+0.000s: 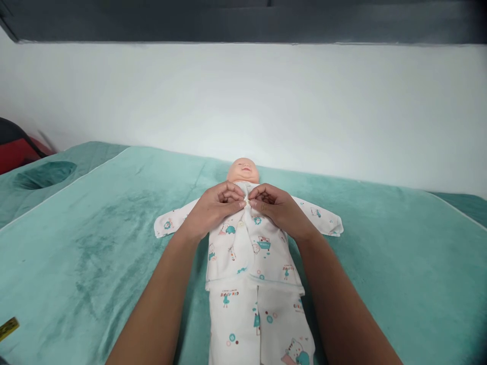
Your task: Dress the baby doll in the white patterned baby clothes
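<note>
A baby doll (243, 170) lies on its back, its head towards the wall. It wears a white baby shirt (228, 253) with small coloured prints, sleeves spread to both sides, and matching trousers (234, 324). My left hand (224, 200) pinches one front edge of the shirt just below the doll's neck. Opposite it, my right hand (271, 203) pinches the other edge, the fingertips of both hands nearly meeting. A small pale button (240, 224) shows lower on the shirt front. What exactly lies between the fingertips is mostly hidden.
A teal plush cover (114, 243) spreads under the doll, with a round hole (44, 175) at the far left. Behind stands a white wall (243, 101) below a dark panel (243, 23). Something red and black (17, 147) sits at the left edge, above a yellow label (8, 328).
</note>
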Action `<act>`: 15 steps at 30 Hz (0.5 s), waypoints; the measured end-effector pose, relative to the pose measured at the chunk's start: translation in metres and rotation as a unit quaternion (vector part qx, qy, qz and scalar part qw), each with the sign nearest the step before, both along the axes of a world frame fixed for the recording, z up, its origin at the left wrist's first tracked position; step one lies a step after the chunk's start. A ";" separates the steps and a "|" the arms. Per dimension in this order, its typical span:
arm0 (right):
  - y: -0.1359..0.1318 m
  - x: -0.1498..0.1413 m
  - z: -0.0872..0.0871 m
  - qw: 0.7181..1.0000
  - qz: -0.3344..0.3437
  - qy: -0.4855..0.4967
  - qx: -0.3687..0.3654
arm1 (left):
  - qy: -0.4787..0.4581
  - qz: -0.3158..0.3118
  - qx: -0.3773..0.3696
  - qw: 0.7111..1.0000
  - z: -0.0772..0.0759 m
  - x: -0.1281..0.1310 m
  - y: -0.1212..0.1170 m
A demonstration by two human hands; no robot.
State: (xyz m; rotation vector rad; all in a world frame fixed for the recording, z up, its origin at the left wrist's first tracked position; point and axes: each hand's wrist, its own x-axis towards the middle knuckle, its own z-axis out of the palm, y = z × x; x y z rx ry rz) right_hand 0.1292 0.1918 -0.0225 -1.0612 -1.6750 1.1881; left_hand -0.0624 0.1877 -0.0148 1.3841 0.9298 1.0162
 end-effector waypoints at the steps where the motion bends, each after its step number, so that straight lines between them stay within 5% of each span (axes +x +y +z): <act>1: 0.000 0.000 0.000 1.000 -0.001 -0.003 -0.004 | 0.003 -0.003 0.002 1.000 0.000 0.000 0.000; 15: -0.003 0.001 0.002 1.000 -0.006 0.016 -0.011 | 0.023 -0.006 0.021 1.000 -0.002 -0.003 0.000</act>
